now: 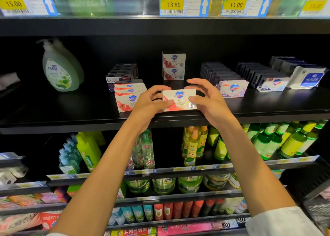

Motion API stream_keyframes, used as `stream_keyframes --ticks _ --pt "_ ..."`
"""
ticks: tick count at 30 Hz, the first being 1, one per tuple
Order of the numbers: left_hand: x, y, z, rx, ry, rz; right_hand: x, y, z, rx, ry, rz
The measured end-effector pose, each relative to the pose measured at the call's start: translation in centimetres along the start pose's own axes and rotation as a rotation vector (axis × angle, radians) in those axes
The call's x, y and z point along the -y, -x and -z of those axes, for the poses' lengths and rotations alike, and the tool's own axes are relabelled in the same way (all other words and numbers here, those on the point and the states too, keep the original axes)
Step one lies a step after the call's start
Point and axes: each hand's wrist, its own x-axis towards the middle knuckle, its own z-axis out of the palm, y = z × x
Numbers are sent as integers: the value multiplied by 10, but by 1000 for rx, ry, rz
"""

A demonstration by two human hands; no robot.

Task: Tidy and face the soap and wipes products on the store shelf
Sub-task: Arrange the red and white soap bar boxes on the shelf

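Two hands — left hand [149, 103], right hand [208, 100] — pinch one white-and-red cardboard Safeguard soap box [179, 100] at the black shelf's [71, 109] near edge.

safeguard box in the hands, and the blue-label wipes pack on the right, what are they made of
Safeguard box: seemingly glossy printed cardboard, with sharp folded edges and flat faces; both hands grip its ends.
Wipes pack: probably soft plastic film, given its wrinkled, pillowy white surface and its sheen.
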Motion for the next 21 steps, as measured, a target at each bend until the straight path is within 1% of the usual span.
stream_keyframes --ticks 5,10,12,15,17,19,21 --pt "1 8 -3 -84 1 -80 -4 -3 3 6 9 16" --pt "-14 25 -1 -237 -33 -175 -8 -4 3 65 97 55" --pt "-25 31 9 -277 -79 -232 -9 -5 1 79 237 37" --pt "-45 35 32 -293 -124 -300 -8 -5 -7 177 578 25" --pt "-56 32 53 -292 -136 -316 -7 -3 -13 248 796 19" --pt "-62 24 74 -302 -155 -310 -8 -1 -18 307 946 7" --pt "-63 14 90 -329 -182 -289 -10 -1 -20 338 1029 17"
